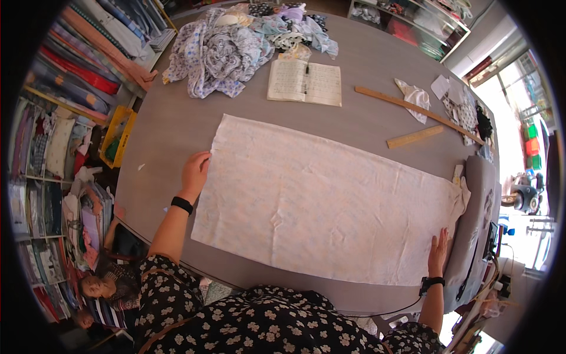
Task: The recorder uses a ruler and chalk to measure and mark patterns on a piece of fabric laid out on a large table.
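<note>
A pale, faintly patterned cloth (327, 199) lies spread flat on the grey-brown table (177, 124) before me, with light creases and a few small puckers. My left hand (196, 172) is at its left edge, fingers bent and touching the border; whether they pinch the fabric is hard to see. Flat against the cloth near its lower right corner rests my right hand (437, 252), fingers extended. The cloth's right end is bunched beside a long grey fabric roll (475, 225).
Beyond the cloth are an open handwritten notebook (305, 82), a heap of patterned fabric (230, 53), a long wooden ruler (415, 108), and a shorter ruler (414, 137). Fabric shelves (44, 177) and a yellow crate (118, 135) stand left. Another person (106, 287) is at lower left.
</note>
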Motion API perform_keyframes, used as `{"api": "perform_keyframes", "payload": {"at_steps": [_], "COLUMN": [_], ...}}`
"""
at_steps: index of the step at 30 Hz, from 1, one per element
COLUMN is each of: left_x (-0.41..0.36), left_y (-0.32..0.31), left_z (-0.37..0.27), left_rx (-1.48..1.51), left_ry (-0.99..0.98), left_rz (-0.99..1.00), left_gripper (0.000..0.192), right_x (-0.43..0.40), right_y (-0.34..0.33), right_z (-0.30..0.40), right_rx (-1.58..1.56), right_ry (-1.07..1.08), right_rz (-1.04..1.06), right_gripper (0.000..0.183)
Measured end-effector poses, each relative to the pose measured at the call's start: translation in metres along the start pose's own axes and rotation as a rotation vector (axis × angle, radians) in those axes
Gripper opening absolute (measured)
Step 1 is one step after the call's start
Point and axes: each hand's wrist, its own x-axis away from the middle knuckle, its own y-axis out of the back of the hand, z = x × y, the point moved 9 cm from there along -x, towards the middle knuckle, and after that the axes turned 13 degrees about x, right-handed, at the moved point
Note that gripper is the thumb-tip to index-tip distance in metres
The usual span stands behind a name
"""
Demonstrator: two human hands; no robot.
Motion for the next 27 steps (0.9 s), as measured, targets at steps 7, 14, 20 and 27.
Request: {"api": "perform_keyframes", "payload": {"at_steps": [7,14,20,27], "left_x": [-0.024,-0.032,-0.030,-0.034], "left_y": [-0.017,-0.022,-0.018,-0.023], "left_z": [-0.003,0.017,0.031,0.026], "left_rx": [0.002,0.020,0.019,-0.003], "left_ry": [-0.032,0.085,0.128,0.125], "left_rz": [-0.013,0.031,0.030,0.018], "left_gripper": [0.023,0.018,0.013,0.010], "right_x": [-0.007,-0.029,-0.043,-0.053], "right_y": [-0.003,-0.015,-0.020,-0.026], "right_z": [0.027,0.056,0.075,0.072], "right_rx": [0.031,-0.007,-0.007,0.027], "right_ry": [0.014,0.112,0.123,0.113], "right_rz": [0.023,-0.016,-0.027,-0.088], "right_gripper": [0.057,0.056,0.054,0.059]}}
